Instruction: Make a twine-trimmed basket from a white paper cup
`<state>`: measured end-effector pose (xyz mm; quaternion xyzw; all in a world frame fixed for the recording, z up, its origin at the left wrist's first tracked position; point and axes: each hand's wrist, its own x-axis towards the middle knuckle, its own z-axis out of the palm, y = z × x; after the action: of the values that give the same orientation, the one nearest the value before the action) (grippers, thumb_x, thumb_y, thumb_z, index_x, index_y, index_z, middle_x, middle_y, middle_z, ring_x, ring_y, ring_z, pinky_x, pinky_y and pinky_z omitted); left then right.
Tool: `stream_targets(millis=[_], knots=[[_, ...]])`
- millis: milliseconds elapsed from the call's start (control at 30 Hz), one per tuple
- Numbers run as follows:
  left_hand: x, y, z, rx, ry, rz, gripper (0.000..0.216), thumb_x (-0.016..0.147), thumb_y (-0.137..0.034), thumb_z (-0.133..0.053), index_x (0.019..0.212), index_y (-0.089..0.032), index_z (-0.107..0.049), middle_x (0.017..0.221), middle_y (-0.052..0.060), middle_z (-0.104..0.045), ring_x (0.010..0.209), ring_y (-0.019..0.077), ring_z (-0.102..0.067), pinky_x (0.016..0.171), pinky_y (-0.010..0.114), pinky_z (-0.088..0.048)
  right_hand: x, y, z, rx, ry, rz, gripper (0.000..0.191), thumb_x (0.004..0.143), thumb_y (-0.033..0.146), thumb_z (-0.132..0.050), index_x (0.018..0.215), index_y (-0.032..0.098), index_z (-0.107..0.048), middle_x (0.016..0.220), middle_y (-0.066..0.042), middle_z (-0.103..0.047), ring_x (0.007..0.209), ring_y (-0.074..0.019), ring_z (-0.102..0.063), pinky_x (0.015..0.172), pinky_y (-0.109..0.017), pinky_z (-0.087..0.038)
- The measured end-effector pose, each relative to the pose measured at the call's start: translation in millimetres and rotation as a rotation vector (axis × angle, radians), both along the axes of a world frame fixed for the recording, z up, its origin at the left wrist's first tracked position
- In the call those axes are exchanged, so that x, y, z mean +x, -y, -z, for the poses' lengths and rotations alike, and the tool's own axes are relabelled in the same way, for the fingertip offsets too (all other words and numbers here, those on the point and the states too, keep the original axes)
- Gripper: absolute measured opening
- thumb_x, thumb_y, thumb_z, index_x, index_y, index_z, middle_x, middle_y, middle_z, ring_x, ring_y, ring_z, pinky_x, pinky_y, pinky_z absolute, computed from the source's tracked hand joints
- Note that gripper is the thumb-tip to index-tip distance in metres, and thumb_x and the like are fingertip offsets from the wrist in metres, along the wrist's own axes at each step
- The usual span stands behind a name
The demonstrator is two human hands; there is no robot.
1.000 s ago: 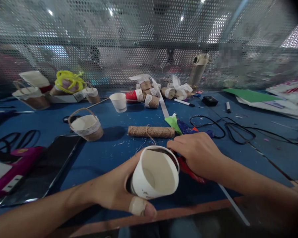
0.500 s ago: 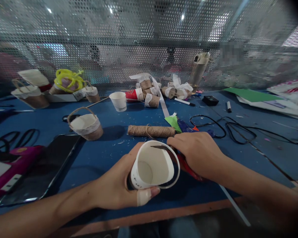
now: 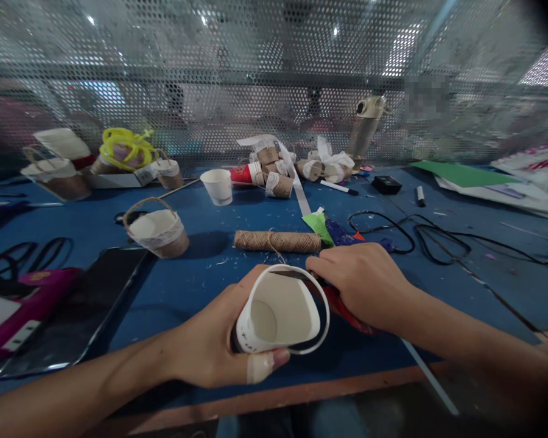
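Note:
My left hand [image 3: 207, 347] grips a white paper cup [image 3: 274, 313] on its side, mouth toward me, a bandage on the thumb. A thin strip of the cup's rim [image 3: 322, 322] hangs loose on the right. My right hand [image 3: 363, 283] holds red-handled scissors [image 3: 342, 310], whose blade reaches into the cup's upper edge. Both hands are above the near edge of the blue table [image 3: 210, 280].
A roll of twine [image 3: 277, 241] lies just beyond the cup. A small twine-wrapped basket [image 3: 158, 231], a white cup [image 3: 218, 185], wrapped cups [image 3: 278, 179], black cables [image 3: 420, 234], a dark tablet [image 3: 80, 307], a purple tool [image 3: 22, 304] and green paper [image 3: 459, 175] surround them. Perforated metal screen [image 3: 274, 79] behind.
The cup has turned in my left hand and the scissors have cut further along the rim, so a loose strip now hangs from the cup's right side.

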<state>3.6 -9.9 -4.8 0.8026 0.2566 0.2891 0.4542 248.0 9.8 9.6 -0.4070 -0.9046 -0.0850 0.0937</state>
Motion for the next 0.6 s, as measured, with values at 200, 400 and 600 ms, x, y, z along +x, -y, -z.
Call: stream_targets(millis=[200, 400, 600], knots=[[1.2, 1.2, 0.3, 0.018, 0.009, 0.034, 0.057, 0.079, -0.020, -0.071, 0.131, -0.026, -0.048, 0.102, 0.002, -0.063, 0.084, 0.0178, -0.062, 0.075, 0.030, -0.057, 0.9, 0.5, 4.1, 0.007, -0.046, -0.046, 0.020, 0.088, 0.009, -0.053, 0.093, 0.020, -0.069, 0.077, -0.003, -0.072, 0.067, -0.0201, -0.063, 0.056, -0.031, -0.020], [-0.3, 4.1, 3.5, -0.019, 0.058, 0.091, 0.060, 0.078, -0.015, -0.071, 0.131, -0.027, -0.045, 0.099, 0.001, -0.061, 0.078, 0.0156, -0.060, 0.067, 0.025, -0.055, 0.7, 1.4, 6.8, 0.065, -0.087, -0.085, 0.018, 0.087, 0.008, -0.054, 0.087, 0.020, -0.068, 0.070, -0.001, -0.067, 0.059, -0.0182, -0.056, 0.055, -0.032, -0.019], [-0.5, 3.1, 4.7, -0.057, 0.036, 0.128, 0.051, 0.075, -0.020, -0.072, 0.120, -0.024, -0.048, 0.097, 0.001, -0.059, 0.079, 0.0167, -0.057, 0.067, 0.026, -0.052, -0.3, 0.6, 8.5, 0.086, -0.071, -0.115, 0.010, 0.090, 0.015, -0.058, 0.089, 0.020, -0.067, 0.071, -0.001, -0.066, 0.060, -0.0187, -0.055, 0.055, -0.032, -0.019]])
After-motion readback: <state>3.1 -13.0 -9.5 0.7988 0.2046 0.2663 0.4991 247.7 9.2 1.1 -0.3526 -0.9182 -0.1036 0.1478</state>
